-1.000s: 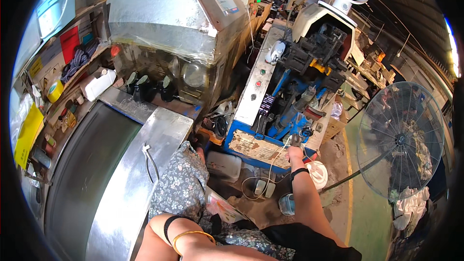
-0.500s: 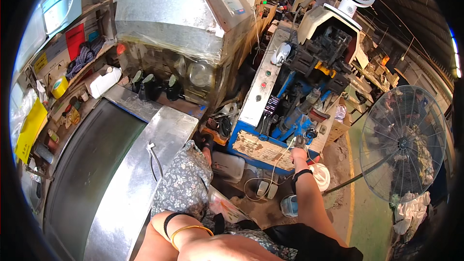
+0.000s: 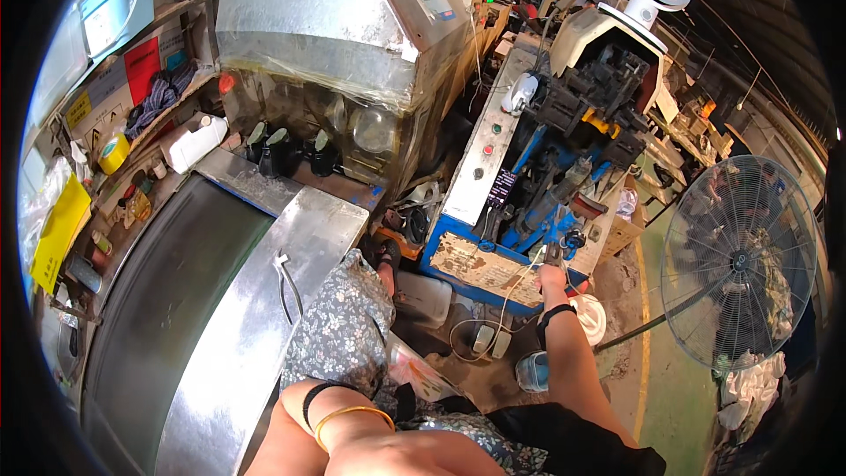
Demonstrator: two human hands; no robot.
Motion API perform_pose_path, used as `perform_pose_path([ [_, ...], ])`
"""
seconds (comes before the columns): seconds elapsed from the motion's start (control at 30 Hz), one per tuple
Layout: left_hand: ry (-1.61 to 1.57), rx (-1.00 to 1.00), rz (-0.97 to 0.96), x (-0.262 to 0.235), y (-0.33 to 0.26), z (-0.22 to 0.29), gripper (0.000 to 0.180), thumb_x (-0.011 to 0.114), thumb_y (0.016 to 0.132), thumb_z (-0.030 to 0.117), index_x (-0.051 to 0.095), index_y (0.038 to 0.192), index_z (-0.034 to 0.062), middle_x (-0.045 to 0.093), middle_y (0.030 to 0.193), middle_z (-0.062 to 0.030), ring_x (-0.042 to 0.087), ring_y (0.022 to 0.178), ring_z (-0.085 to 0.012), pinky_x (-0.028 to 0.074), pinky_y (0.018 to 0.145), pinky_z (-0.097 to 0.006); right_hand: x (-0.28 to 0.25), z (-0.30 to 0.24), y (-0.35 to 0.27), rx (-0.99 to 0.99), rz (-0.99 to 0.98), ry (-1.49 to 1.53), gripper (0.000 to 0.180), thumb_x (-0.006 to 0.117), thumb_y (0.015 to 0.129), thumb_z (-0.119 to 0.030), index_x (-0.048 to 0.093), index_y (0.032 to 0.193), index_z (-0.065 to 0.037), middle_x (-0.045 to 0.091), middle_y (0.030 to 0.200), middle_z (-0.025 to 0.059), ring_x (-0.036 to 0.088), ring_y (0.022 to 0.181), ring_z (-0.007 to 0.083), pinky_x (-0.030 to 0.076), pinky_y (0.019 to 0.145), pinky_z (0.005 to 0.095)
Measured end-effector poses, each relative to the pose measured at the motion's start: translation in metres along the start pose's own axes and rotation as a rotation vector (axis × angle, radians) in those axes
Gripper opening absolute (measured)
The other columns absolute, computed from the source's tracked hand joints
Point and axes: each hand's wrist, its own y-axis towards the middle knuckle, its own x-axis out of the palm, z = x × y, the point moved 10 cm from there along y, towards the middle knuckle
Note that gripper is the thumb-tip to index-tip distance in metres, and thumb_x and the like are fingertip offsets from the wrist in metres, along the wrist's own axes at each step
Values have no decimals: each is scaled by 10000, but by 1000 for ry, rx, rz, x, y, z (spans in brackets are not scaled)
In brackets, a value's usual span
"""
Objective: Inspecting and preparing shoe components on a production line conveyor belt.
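Observation:
My right arm reaches forward to the front of a blue-framed machine (image 3: 520, 293). There my right hand (image 3: 552, 278) is closed round a dark metal handle-like piece (image 3: 553, 254), whose exact kind I cannot make out. A white cord (image 3: 512, 301) loops down beside that hand. Close to the lower edge lies my left hand (image 3: 423, 453), bent inward below a gold bangle (image 3: 352, 412); its fingers are hidden. A light-tipped tool with two thin grey handles (image 3: 287, 286) rests on the shiny metal worktop (image 3: 231, 344), left of my patterned clothing.
A dark conveyor belt (image 3: 181, 273) runs along the left, below a metal hood (image 3: 313, 22). A large caged fan (image 3: 738, 262) stands at right. Beneath the machine are power adapters (image 3: 492, 340), a blue bucket (image 3: 533, 372) and a white round lid (image 3: 589, 319).
The whole view has shifted slightly, so things appear a little to the right. My right hand stays closed at the machine's front, and my left arm keeps its pose.

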Motion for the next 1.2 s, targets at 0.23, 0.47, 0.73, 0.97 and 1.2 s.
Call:
perform_pose_path([
  [0.23, 5, 17, -68, -2, 2, -1, 707, 576, 932, 467, 450, 1342, -95, 556, 1131, -424, 552, 1105, -566, 549, 819, -553, -4, -5, -8, 32, 4, -52, 323, 524, 873, -243, 666, 795, 36, 667, 671, 151, 650, 622, 275, 496, 626, 379],
  [0.47, -53, -39, -21, -4, -11, -6, 723, 585, 926, 473, 436, 1375, -75, 545, 1174, -417, 540, 1134, -556, 547, 838, -533, -5, -6, -11, 35, -28, -59, 247, 589, 853, -212, 657, 896, 21, 686, 711, 122, 670, 589, 214, 530, 582, 330],
  [0.73, 1, 75, -54, -3, -11, -3, 706, 597, 921, 470, 462, 1341, -81, 554, 1177, -395, 549, 1129, -549, 542, 847, -536, 0, -2, -4, 36, -36, -35, 259, 541, 874, -204, 645, 817, 27, 659, 664, 126, 636, 566, 232, 490, 549, 347],
  [0.97, -2, -7, -68, -3, -20, -6, 719, 630, 906, 466, 427, 1353, -60, 564, 1190, -362, 557, 1128, -538, 543, 846, -525, -5, -1, -6, 55, 2, -34, 235, 556, 853, -175, 661, 867, 35, 690, 695, 121, 668, 569, 207, 516, 534, 332],
  [1.2, -19, -171, -67, -5, -12, -4, 717, 645, 902, 449, 399, 1375, -30, 568, 1190, -360, 557, 1141, -525, 547, 839, -514, 0, -5, -2, 0, -42, -50, 243, 555, 842, -176, 655, 846, 46, 679, 679, 128, 652, 551, 222, 506, 538, 349],
])
